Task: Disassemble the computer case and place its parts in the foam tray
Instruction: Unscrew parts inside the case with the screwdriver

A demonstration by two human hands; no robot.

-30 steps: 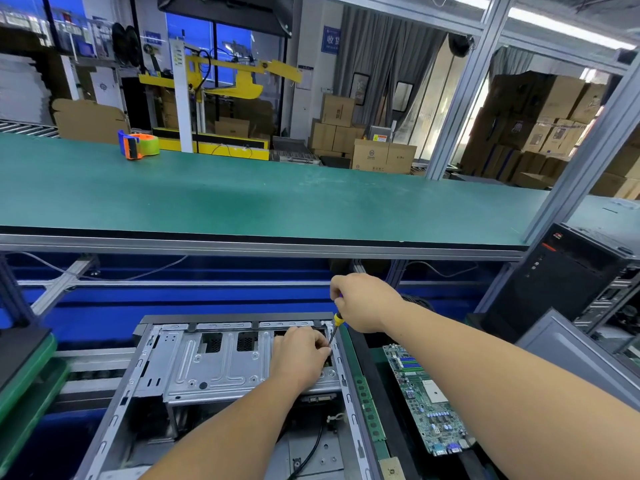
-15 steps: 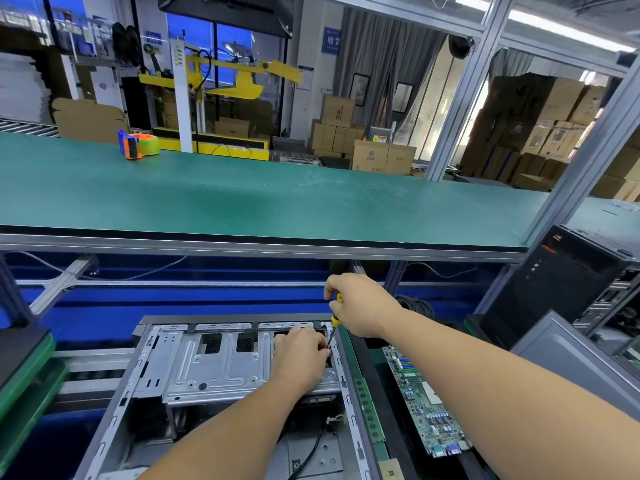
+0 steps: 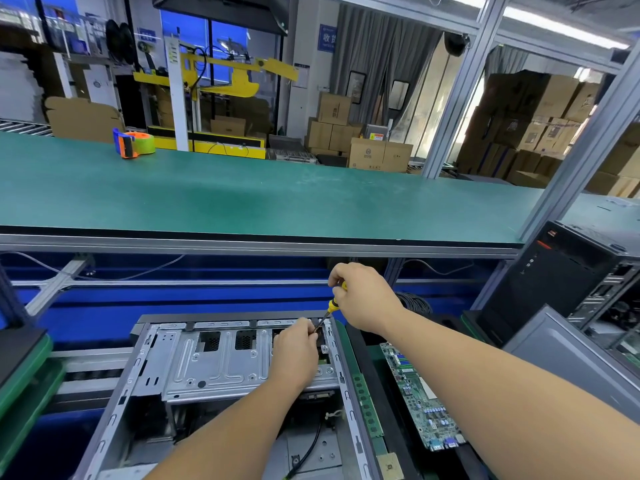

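The open grey computer case (image 3: 145, 379) lies on its side at the bottom centre, its silver drive cage (image 3: 214, 365) facing up. My right hand (image 3: 363, 299) grips a yellow-handled screwdriver (image 3: 331, 306) whose tip points down into the case's far right corner. My left hand (image 3: 294, 355) rests on the drive cage, fingers curled at the screwdriver tip; what they hold is hidden. Right of the case, a green motherboard (image 3: 419, 400) and a memory stick (image 3: 367, 407) lie in the dark foam tray (image 3: 360, 344).
A green workbench shelf (image 3: 277, 199) with a metal front rail spans the view above the case, carrying an orange tape dispenser (image 3: 133, 143). A black tower PC (image 3: 561, 271) and a grey side panel (image 3: 568, 355) stand at right. Green trays (image 3: 24, 386) are stacked at left.
My right hand has shifted slightly on the screwdriver handle, rising a little, as if turning it. My left hand and the case have stayed in place.
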